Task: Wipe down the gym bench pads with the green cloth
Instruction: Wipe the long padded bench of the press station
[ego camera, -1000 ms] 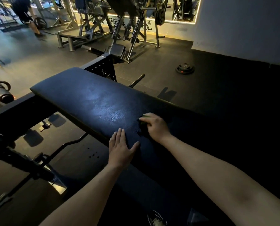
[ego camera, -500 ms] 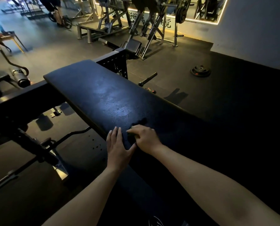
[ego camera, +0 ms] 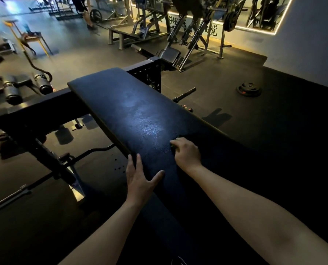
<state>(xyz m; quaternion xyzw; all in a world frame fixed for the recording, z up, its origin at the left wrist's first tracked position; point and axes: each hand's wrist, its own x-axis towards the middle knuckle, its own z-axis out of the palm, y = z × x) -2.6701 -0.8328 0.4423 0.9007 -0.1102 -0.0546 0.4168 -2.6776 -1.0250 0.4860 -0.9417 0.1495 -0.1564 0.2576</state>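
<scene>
A long black bench pad (ego camera: 125,104) runs from the lower middle up to the left, with a shiny patch at its centre. My left hand (ego camera: 140,178) lies flat on the pad's near left edge, fingers straight and thumb spread. My right hand (ego camera: 187,153) is curled on the pad's right half, bunching a dark cloth (ego camera: 172,146) under its fingers. Only a sliver of the cloth shows at the fingertips and its green colour is barely visible in the dim light.
The bench's black steel frame (ego camera: 31,111) crosses on the left, over a curved bar (ego camera: 94,151) on the floor. A weight plate (ego camera: 248,89) lies on the dark mat at right. Machines (ego camera: 193,31) line the back wall, and a person's legs (ego camera: 84,10) stand far off.
My right hand has slid the cloth back to the right after a stroke toward my left hand. The left hand stays pressed on the pad's edge. The view has shifted right.
</scene>
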